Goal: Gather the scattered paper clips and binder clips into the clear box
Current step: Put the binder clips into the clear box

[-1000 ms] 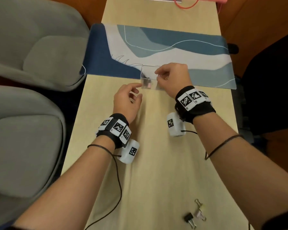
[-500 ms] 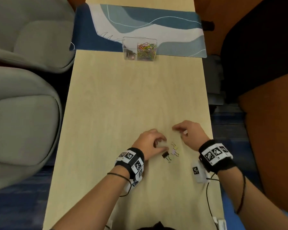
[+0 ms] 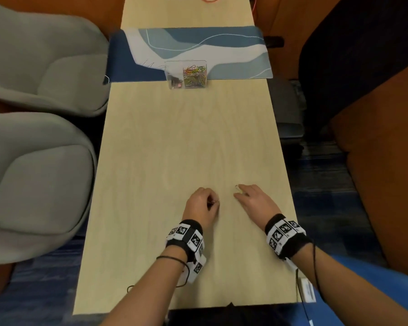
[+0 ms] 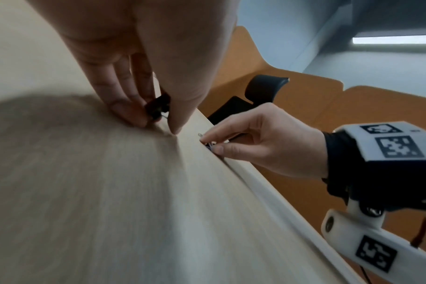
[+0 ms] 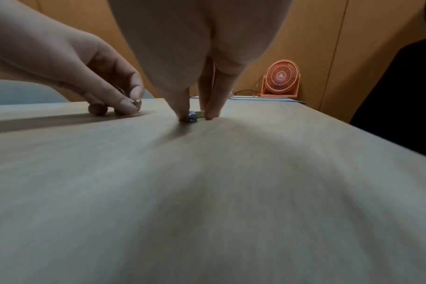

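Low on the wooden table (image 3: 186, 149), my left hand (image 3: 204, 203) pinches a black binder clip (image 4: 158, 105) between thumb and fingers, its wire handle poking out. To its right, my right hand (image 3: 243, 194) pinches a small pale binder clip (image 5: 193, 116) against the tabletop; a wire loop (image 3: 238, 188) shows at the fingertips. The clear box (image 3: 186, 75) stands far off at the near edge of the blue desk mat (image 3: 233, 55), with coloured paper clips (image 3: 194, 75) in its right compartment and a few binder clips (image 3: 176, 83) in its left one.
Two grey chairs (image 3: 38, 161) line the table's left side. A dark chair (image 3: 363, 67) stands to the right. An orange fan (image 5: 281, 80) sits at the table's far end. Bare wood lies between my hands and the box.
My hands left the box and came back to the near end of the table. Since half a second ago, each has closed on a binder clip; no loose clips show between them now.
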Demonstrator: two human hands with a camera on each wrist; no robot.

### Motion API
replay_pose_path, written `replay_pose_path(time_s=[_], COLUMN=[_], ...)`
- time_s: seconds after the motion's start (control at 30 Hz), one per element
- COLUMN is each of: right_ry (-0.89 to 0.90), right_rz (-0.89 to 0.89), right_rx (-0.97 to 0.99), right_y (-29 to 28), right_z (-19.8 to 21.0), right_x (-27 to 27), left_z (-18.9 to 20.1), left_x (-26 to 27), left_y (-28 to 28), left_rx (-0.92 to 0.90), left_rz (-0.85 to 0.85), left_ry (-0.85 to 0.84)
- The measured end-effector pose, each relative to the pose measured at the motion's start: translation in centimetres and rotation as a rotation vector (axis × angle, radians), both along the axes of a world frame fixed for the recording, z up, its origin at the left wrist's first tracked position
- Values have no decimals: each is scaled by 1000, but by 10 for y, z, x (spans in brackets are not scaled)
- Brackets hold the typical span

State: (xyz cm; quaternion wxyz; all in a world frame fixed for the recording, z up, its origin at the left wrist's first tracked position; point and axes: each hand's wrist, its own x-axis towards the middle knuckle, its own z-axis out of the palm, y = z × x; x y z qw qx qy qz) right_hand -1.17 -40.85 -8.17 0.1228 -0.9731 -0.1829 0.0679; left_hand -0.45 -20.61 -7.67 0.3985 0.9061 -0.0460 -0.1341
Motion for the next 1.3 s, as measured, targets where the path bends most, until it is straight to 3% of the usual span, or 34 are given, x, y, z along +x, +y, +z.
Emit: replay_pose_path(time_s=[0.1, 0.3, 0.4, 0.6, 0.67, 0.77, 0.87, 0.97, 1.13, 1.3], right_ry=[41, 263, 276, 197, 191, 255, 492, 588, 522, 332], right_rz=[-48, -315, -295, -135, -140, -342, -654, -751, -728, -676], right_rx=[29, 218, 181, -101, -93, 158, 733, 1120, 1319, 1343], right_y=[9, 12, 15, 34, 33, 28, 27, 34, 51, 67], right_z=[7, 14, 14, 23, 22, 18, 26, 46, 77, 99], right_x=[9, 30, 32, 33, 39, 54, 78, 112, 187, 265], left_z=[0, -3, -3, 1, 5, 13, 25, 42, 71, 88], left_x=[2, 11, 16, 22, 28, 42, 68, 103, 173, 258], left_y=[3, 3, 6, 16, 20, 28, 40, 54, 77, 98], left_rx=[-18, -83, -97, -93, -101, -149, -195, -247, -286, -220], left_rz=[61, 170, 181, 174, 174, 204, 258, 294, 391, 441], left_ry=[59, 154, 176, 201, 203, 193, 156, 107, -27, -279])
